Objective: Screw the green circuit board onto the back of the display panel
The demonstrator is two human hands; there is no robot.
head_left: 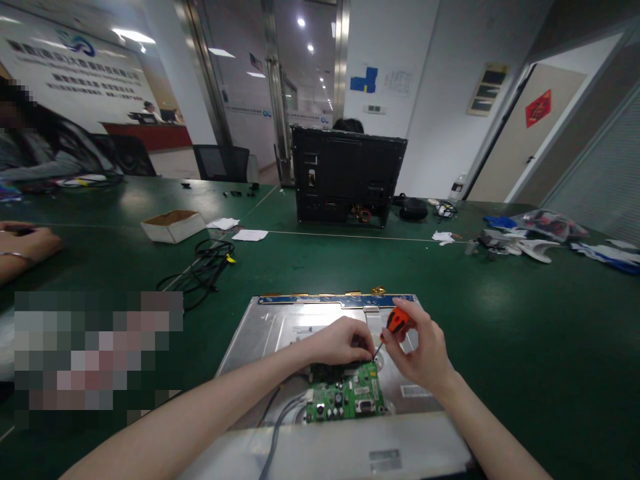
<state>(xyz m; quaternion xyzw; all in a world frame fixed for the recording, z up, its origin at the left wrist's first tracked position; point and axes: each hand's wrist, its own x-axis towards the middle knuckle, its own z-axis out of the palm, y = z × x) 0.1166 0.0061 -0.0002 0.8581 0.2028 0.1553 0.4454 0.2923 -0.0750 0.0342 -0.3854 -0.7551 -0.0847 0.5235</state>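
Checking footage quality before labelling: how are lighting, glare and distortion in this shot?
Head view: bright ceiling lights reflect as soft glare on the green table and metal panel; wide-angle distortion bends the edges; the hands, left hand and right hand with the screwdriver, are sharp; pixelated patches mask the left side.

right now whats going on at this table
A person is working on the back of a flat metal display panel lying on the green table. Their right hand holds an orange-handled screwdriver, tip down at the far edge of a green circuit board. Their left hand rests on that same edge. Grey cables run off the board. Farther away stand a black monitor casing and a small cardboard box. Another person's hand rests at left.
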